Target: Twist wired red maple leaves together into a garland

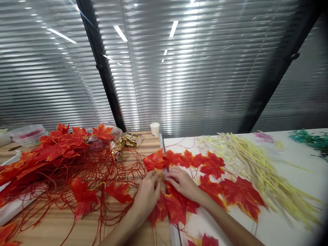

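Observation:
Red-orange artificial maple leaves [155, 160] lie in a curved row along a thin red cord, like a garland, across the seam between the two tables. My left hand [149, 191] is closed in a pinch at the garland, beside a short yellow stem. Facing it, my right hand [183, 183] also pinches there, fingertips almost touching the left ones. The exact bit of stem or cord between the fingers is mostly hidden. More leaves [176, 206] hang just below both hands, and a large leaf [242, 194] rests to the right of my right wrist.
On the left, a heap of maple leaves [56, 147] trails tangled red cords [112, 171] over the wooden table [84, 235]. Behind stand a paper cup [154, 130] and gold packets [131, 139]. Yellow strands [256, 167] cover part of the white table [289, 225]; teal pieces [307, 138] lie far right.

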A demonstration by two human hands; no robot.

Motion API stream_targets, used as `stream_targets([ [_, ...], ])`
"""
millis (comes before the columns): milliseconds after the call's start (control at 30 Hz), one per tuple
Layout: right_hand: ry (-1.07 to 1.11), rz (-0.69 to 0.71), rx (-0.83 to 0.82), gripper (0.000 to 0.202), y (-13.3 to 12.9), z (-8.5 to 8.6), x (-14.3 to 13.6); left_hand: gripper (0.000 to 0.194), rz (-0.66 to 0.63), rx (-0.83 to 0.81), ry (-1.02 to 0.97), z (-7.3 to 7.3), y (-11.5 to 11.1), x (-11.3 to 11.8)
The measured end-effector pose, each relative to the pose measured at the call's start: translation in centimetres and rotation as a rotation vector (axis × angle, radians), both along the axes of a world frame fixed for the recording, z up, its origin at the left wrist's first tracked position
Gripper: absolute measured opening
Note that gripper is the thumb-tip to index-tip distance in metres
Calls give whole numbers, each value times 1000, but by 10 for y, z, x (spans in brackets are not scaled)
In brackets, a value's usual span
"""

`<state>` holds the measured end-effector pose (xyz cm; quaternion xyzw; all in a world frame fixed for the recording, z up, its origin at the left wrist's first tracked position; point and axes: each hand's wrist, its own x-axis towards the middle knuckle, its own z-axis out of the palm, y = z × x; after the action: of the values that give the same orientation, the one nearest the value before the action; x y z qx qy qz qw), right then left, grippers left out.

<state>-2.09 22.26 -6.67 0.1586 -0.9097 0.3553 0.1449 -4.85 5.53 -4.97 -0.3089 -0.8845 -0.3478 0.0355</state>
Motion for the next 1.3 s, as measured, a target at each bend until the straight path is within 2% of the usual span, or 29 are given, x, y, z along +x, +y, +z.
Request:
stream_targets([
  [200,47,-88,-59,17,1,-2,-2,23,0,136,52,-1,1,-5],
  [367,103,-86,-96,17,2,-6,-5,20,-16,217,129,-1,1,-5],
  [533,132,-48,-180,15,0,-8,-6,27,9,157,110,-2,0,-7],
  [700,154,22,-239,17,-4,-6,-4,30,29,166,113,-4,0,-8],
  [867,186,-16,-209,18,-4,-6,-2,33,54,138,128,-8,0,-9],
  [1133,194,-33,-189,16,-3,-6,-2,38,61,9,157,-14,2,-12],
  [1300,189,-9,-209,18,-3,-5,-1,44,75,52,60,-15,4,-11],
])
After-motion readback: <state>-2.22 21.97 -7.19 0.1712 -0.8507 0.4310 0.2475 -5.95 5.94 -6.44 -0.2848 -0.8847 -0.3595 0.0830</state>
